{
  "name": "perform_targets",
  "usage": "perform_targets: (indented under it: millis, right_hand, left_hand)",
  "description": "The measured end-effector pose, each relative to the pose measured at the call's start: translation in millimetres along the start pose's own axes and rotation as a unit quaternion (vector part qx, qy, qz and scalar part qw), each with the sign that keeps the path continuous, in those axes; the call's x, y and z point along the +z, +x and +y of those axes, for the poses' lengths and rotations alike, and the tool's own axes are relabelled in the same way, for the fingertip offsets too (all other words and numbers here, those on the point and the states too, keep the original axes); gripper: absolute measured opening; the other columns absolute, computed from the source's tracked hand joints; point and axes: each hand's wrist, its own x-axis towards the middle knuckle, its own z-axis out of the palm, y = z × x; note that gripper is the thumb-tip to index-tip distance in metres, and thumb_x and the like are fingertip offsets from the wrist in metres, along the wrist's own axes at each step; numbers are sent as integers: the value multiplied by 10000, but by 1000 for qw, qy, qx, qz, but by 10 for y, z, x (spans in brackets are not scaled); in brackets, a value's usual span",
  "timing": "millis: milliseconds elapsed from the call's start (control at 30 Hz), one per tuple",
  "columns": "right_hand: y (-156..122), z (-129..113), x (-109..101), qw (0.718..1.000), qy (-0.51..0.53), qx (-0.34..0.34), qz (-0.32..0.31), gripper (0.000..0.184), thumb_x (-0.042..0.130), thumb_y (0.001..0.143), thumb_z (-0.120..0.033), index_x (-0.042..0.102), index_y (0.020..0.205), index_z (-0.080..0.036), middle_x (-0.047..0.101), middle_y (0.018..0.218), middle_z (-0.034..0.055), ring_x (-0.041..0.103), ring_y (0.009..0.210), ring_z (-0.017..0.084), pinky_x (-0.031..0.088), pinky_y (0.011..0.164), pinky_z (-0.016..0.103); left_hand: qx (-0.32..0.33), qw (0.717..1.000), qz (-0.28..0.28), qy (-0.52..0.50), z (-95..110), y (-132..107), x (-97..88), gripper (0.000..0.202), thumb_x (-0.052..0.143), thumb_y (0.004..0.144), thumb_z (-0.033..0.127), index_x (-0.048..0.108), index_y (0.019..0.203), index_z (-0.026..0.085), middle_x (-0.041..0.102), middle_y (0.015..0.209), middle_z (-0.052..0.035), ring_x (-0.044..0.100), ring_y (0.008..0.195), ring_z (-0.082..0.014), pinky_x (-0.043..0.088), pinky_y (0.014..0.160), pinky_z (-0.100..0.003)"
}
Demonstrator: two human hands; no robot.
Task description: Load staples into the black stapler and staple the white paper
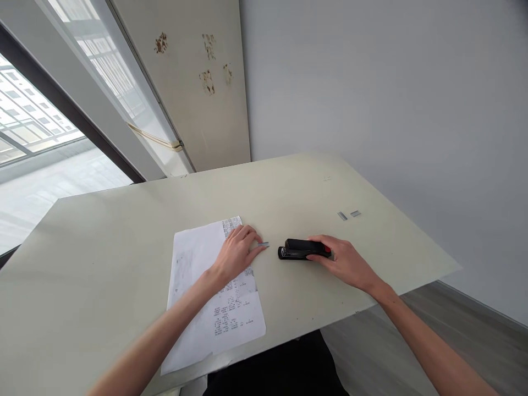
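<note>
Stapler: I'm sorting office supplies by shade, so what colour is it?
The stapler is mostly black, with a red patch; head view.

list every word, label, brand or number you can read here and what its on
Nothing can be read for certain.
Paper: printed lines on its lower part, too small and blurred to read.
Paper, top right corner: dense print, also too small to read.
Stapler: no lettering can be made out.
</note>
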Motion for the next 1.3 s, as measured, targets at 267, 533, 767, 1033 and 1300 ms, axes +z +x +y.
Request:
perform_targets:
  millis: [267,533,767,1033,1300]
  right_hand:
    - [16,16,-10,1000,4,1,-25,307,608,992,-528,684,1231,-350,765,1177,46,711,929,277,607,792,415]
    - [50,0,16,1000,20,-2,-16,290,625,984,-507,694,1218,-352,769,1149,34,721,962,268,609,796,394]
    - [129,-26,88,999,35,-6,-28,315,613,987,-511,687,1245,-346,766,1186,45,722,969,271,613,794,409]
    - [320,57,350,996,93,-18,-3,364,663,955,-552,683,1246,-334,770,1149,24,718,974,246,613,852,398]
    - [348,17,410,994,107,-8,13,393,679,938,-567,696,1242,-319,766,1224,43,709,1042,259,591,944,426]
  left_hand:
    - [-10,1000,22,3,11,-46,30,302,522,1081,491,678,1019,240,686,1061,-76,620,985,-266,531,903,-470]
    - [-19,998,51,14,60,-47,74,287,523,1089,464,655,987,230,682,1085,-75,619,1011,-265,523,895,-453]
    - [-65,993,90,42,-195,-166,-234,337,481,1096,512,674,1052,240,699,1148,-78,644,1063,-271,523,956,-451]
    - [-208,965,123,104,-1049,-200,-706,376,490,1058,537,683,995,221,707,1169,-107,603,1155,-320,456,1059,-527]
    - [-224,962,120,102,-1277,-220,-807,334,551,1020,519,684,1004,212,696,1153,-125,594,1150,-349,459,1040,-550]
